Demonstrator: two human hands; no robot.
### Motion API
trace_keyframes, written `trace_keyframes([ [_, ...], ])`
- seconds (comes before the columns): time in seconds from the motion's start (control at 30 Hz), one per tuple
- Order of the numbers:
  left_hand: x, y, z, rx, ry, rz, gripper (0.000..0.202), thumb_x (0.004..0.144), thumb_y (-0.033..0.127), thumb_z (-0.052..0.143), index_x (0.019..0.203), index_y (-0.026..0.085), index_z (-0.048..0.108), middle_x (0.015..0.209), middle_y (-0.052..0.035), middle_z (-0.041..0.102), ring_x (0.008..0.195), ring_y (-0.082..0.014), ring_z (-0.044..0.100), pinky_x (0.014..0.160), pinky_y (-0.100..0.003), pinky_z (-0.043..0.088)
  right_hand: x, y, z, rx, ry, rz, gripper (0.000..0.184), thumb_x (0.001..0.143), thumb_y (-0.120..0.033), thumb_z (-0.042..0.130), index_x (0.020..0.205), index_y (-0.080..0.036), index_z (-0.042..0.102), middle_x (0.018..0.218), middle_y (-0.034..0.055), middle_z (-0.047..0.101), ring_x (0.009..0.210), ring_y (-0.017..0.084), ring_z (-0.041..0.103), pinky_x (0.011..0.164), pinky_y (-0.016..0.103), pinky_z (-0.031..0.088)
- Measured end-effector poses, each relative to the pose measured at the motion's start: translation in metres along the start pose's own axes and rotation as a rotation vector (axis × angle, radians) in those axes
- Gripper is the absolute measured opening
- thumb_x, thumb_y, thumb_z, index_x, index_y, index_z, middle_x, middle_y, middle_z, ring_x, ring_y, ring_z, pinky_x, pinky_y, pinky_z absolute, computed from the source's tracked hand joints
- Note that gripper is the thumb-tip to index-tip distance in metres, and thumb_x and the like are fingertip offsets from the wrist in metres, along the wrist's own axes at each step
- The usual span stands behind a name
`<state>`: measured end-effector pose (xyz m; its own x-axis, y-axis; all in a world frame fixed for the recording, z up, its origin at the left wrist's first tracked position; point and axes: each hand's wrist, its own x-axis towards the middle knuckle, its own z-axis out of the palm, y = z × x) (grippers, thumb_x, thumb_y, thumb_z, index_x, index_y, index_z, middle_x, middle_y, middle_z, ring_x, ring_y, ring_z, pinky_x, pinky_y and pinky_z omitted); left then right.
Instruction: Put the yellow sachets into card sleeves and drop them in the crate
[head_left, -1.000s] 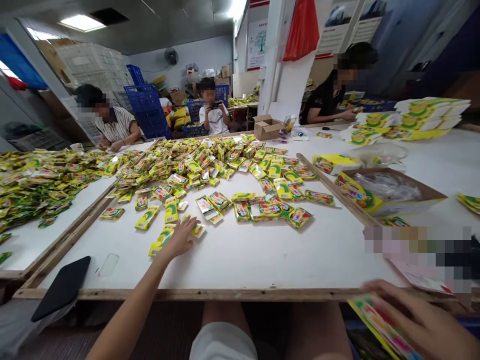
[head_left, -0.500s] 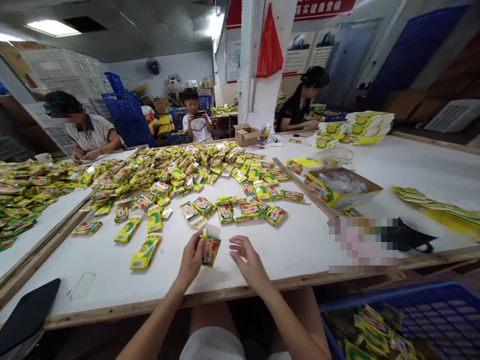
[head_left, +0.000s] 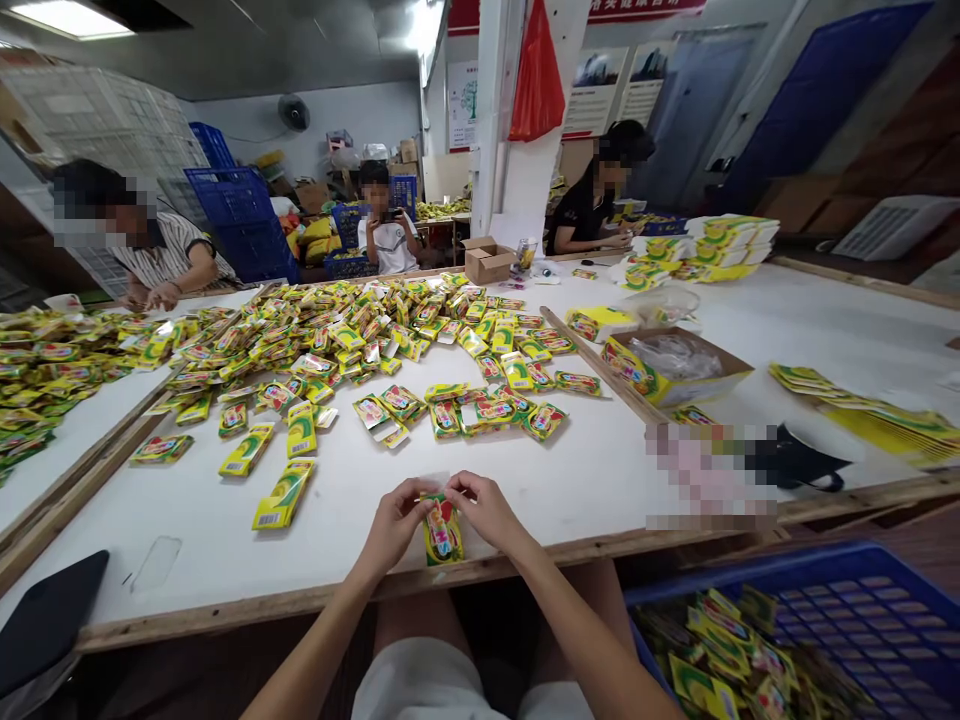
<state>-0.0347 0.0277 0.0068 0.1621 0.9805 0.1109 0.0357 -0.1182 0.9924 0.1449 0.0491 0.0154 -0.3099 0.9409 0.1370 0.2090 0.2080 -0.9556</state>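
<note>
Both hands meet at the top end of one small yellow-green printed box [head_left: 443, 532], held upright just above the table's front edge. My left hand [head_left: 401, 515] pinches its upper left side between thumb and fingers. My right hand [head_left: 486, 508] has its thumb and fingertips closed at the upper right corner, where a pale flap shows between the hands. Beyond them lies a loose group of similar boxes [head_left: 495, 410], some with open white flaps. More boxes [head_left: 285, 495] lie flat to the left.
A large heap of boxes [head_left: 337, 330] covers the table's far left. Wooden strips [head_left: 600, 370] divide the white tabletop. On the right are an open carton [head_left: 679, 365] with clear plastic and a dark pouch [head_left: 799, 460]. A blue basket [head_left: 862, 600] of boxes stands below. Several people sit beyond.
My right hand has come in from the right and closed on the box's top end. The box and my left hand have moved slightly right and nearer to me.
</note>
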Motion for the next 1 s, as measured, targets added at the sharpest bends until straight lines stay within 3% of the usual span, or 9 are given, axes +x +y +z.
trace_keyframes([
  [0.1,0.002,0.001,0.005,-0.115,0.035,0.011,0.037,0.078,0.033,0.068,0.112,0.021,0.057,0.088,-0.0041,0.069,0.082,-0.0181,0.065,0.074,-0.029,0.051,0.003,-0.002,0.000,0.054,0.013,-0.006,0.013,0.081,-0.025,0.058,0.092,-0.020,0.060,0.074,-0.0018,0.064,0.071,0.015,0.060,0.068,0.026,0.047],
  [0.17,0.000,0.003,0.007,-0.094,0.039,-0.002,0.030,0.079,0.033,0.067,0.105,0.019,0.061,0.091,-0.0060,0.070,0.085,-0.0193,0.065,0.076,-0.031,0.051,0.000,-0.004,-0.001,0.068,-0.004,-0.014,0.016,0.083,-0.025,0.056,0.098,-0.021,0.060,0.080,-0.0009,0.066,0.074,0.015,0.062,0.070,0.026,0.048],
  [0.33,-0.009,0.008,0.011,-0.010,0.091,-0.021,0.023,0.081,0.034,0.063,0.093,0.015,0.068,0.098,-0.0097,0.070,0.092,-0.0220,0.064,0.083,-0.033,0.050,-0.012,-0.012,0.000,0.007,0.000,-0.025,0.016,0.085,-0.032,0.057,0.089,-0.019,0.065,0.086,0.0028,0.068,0.078,0.017,0.063,0.072,0.027,0.049],
  [0.47,-0.007,0.010,0.016,-0.030,0.172,-0.068,0.020,0.077,0.032,0.067,0.089,0.015,0.068,0.085,-0.0065,0.070,0.079,-0.0188,0.064,0.072,-0.028,0.051,-0.007,-0.016,0.004,-0.028,0.065,-0.001,0.013,0.083,-0.030,0.057,0.083,-0.019,0.063,0.075,0.0010,0.067,0.068,0.016,0.062,0.065,0.026,0.049],
  [0.63,0.003,0.010,0.017,-0.111,0.234,-0.112,0.020,0.073,0.034,0.070,0.079,0.015,0.068,0.073,-0.0036,0.070,0.068,-0.0166,0.063,0.065,-0.027,0.050,0.004,-0.018,0.001,-0.028,0.054,0.018,0.012,0.082,-0.030,0.057,0.077,-0.019,0.061,0.068,-0.0015,0.063,0.062,0.014,0.058,0.060,0.024,0.047],
  [0.77,0.001,0.010,0.012,-0.083,0.177,-0.100,0.023,0.076,0.037,0.068,0.083,0.015,0.070,0.078,-0.0052,0.073,0.073,-0.0186,0.065,0.069,-0.029,0.051,0.000,-0.014,-0.001,0.011,0.030,0.012,0.016,0.084,-0.033,0.057,0.078,-0.019,0.062,0.070,-0.0011,0.063,0.067,0.014,0.059,0.063,0.025,0.047],
  [0.93,-0.014,0.009,0.008,-0.017,0.019,-0.075,0.027,0.080,0.037,0.065,0.097,0.016,0.071,0.097,-0.0093,0.073,0.091,-0.0235,0.066,0.083,-0.035,0.052,-0.011,-0.018,0.005,0.109,-0.038,0.022,0.015,0.083,-0.032,0.057,0.087,-0.019,0.064,0.079,0.0017,0.068,0.076,0.018,0.063,0.070,0.029,0.049],
  [1.0,-0.014,0.010,0.001,0.064,-0.022,-0.027,0.032,0.083,0.036,0.061,0.109,0.019,0.066,0.107,-0.0102,0.070,0.098,-0.0235,0.064,0.087,-0.037,0.051,-0.018,-0.027,-0.008,0.069,-0.007,0.018,0.017,0.083,-0.034,0.057,0.087,-0.019,0.065,0.082,0.0030,0.069,0.078,0.020,0.064,0.072,0.030,0.050],
])
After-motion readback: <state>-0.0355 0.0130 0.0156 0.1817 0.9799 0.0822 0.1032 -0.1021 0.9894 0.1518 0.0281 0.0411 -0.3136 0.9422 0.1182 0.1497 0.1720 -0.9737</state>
